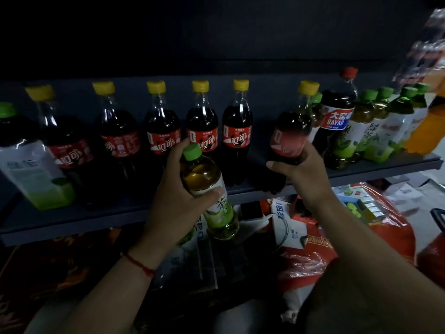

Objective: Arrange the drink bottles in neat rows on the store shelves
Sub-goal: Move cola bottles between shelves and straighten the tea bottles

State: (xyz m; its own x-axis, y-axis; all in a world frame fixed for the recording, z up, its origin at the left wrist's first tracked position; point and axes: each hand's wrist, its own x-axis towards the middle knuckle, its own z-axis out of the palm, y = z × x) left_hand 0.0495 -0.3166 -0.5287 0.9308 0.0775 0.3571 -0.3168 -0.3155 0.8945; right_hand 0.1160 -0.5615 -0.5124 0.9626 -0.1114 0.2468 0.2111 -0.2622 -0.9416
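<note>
My left hand [179,201] is gripping a tea bottle [207,189] in front of the shelf [101,213], fingers curled round it, while my right hand [301,172] is clasping a tilted cola [287,141] at the shelf edge.

— What sort of place is this looking like to you?

— A shop, dimly lit. A dark shelf [361,173] is carrying a row of cola bottles [202,121] with yellow caps and matching red labels, all facing outward.

— Only cola?

— No. Green tea bottles [368,124] with green caps are crowding the right end, beside a larger red-capped bottle [337,112] marked DAYAO and an orange drink [423,131].

— And lower down?

— Packaged goods in red wrapping [310,256] are lying heaped under the shelf, like stock waiting.
</note>
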